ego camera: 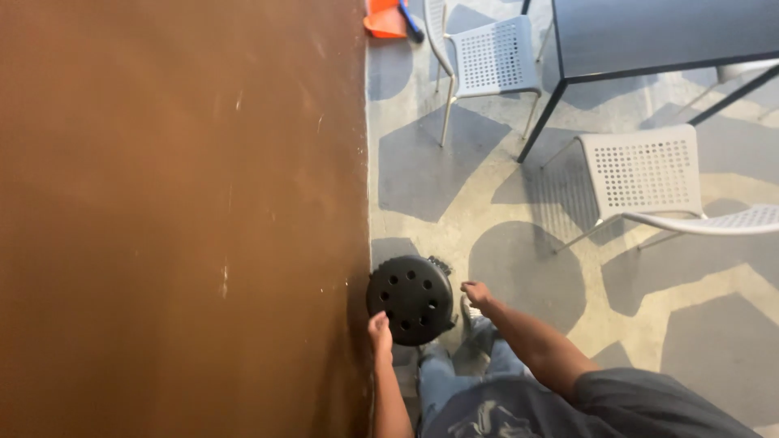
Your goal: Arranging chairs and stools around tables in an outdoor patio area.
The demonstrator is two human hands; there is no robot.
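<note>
Fingers of the left hand [379, 331] curl against the lower left edge of a round black plastic stool seat with holes through its top [410, 298], low in the middle of the frame; the fingertips are folded in and touching the rim, though whether they truly grip it cannot be told from this angle. Fingers of the right hand [475, 294] are bent into a loose fist just beside the seat's right edge, near it but not clearly touching, and holding nothing that shows.

That black seat sits right against the foot of a wide brown wall [178, 211], which fills the whole left half of the frame. Below the seat are the person's blue jeans and a grey shoe, with a dark grey shirt at the bottom right.

Grey and beige patterned floor [519, 268] spreads across the right half. At the upper middle stands a white perforated metal chair [491, 57], and a second white perforated chair [649, 174] stands at the right, both well apart from the hands. Between them, at the upper right, is a dark table with thin black legs [665, 36]. An orange dustpan [385, 18] lies at the top edge beside the wall.
</note>
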